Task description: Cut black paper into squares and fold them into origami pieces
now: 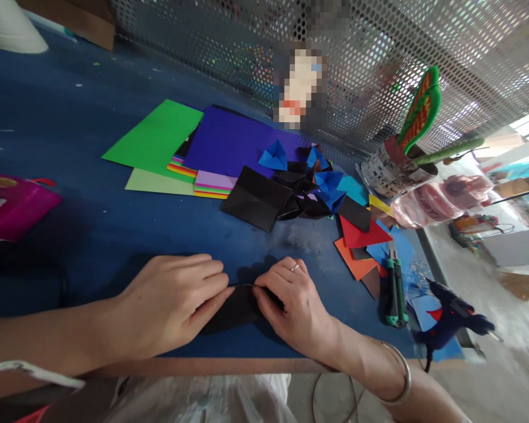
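Observation:
A piece of black paper (pixel 235 308) lies at the front edge of the blue table, its far edge bent up between my hands. My left hand (pixel 183 299) pinches that edge on the left with thumb and fingers. On the right, my right hand (pixel 286 296) pinches the same edge, a ring on one finger. Just beyond my hands lies a flat folded black paper (pixel 256 200). Behind it sit several folded blue paper pieces (pixel 330 185) and black ones (pixel 293 176). My palms hide part of the paper I hold.
Stacked coloured sheets include a green sheet (pixel 154 138) and a purple sheet (pixel 229 138). At right lie red paper (pixel 361 231), a utility knife (pixel 395 288) and a glue gun (pixel 454 317). A pen holder (pixel 390 167) stands by the perforated metal panel (pixel 229 64). A magenta object (pixel 17 205) is left.

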The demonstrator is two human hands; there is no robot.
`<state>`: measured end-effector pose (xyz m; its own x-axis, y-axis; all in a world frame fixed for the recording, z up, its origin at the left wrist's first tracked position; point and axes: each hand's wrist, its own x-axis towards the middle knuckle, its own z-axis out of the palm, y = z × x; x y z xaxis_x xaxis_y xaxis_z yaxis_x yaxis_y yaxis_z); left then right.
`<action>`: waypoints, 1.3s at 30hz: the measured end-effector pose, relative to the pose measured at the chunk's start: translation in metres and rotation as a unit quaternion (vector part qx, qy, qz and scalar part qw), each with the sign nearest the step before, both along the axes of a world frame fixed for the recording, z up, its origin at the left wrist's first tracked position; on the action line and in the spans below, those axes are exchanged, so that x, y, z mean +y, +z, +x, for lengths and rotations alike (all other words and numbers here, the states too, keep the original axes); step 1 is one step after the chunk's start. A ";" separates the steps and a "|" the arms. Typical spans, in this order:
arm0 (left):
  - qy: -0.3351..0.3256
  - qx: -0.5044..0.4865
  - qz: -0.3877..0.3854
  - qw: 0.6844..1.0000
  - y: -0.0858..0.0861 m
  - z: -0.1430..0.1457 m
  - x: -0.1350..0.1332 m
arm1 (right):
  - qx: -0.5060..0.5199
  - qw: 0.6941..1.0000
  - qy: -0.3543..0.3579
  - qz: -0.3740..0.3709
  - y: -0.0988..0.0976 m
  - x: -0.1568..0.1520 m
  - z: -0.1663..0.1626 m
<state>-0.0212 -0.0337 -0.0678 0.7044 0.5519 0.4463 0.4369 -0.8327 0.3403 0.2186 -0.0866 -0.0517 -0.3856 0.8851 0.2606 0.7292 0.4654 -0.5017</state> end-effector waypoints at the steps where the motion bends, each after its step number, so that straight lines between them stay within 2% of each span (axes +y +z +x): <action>1: 0.009 0.009 0.029 1.000 0.001 0.000 0.000 | -0.008 1.000 0.000 0.004 0.000 0.000 0.000; 4: 0.021 -0.001 0.091 0.996 0.003 -0.004 -0.004 | -0.028 1.000 0.000 0.008 -0.002 0.000 -0.001; 9: -0.117 -0.041 0.136 0.983 -0.003 -0.009 -0.033 | -0.043 0.999 -0.003 0.002 -0.001 0.000 -0.002; 12: -0.112 -0.039 0.174 0.977 -0.007 -0.008 -0.049 | -0.041 0.999 -0.005 0.004 -0.001 0.000 -0.003; 16: -0.108 -0.017 0.215 0.971 -0.006 -0.005 -0.055 | -0.036 0.999 0.005 0.001 0.000 -0.002 -0.002; 24: -0.099 -0.025 0.180 0.978 0.000 -0.003 -0.053 | -0.044 0.999 0.004 0.000 0.002 -0.005 -0.002; 30: -0.128 0.029 0.190 0.973 0.015 -0.003 -0.043 | -0.046 0.999 0.004 0.009 0.005 -0.005 -0.003; 35: -0.115 0.040 0.232 0.965 0.009 -0.008 -0.046 | -0.051 0.999 0.001 0.012 0.004 -0.005 -0.002; 39: -0.095 0.052 0.222 0.969 0.005 -0.007 -0.050 | -0.049 0.999 -0.006 0.013 0.004 -0.007 -0.002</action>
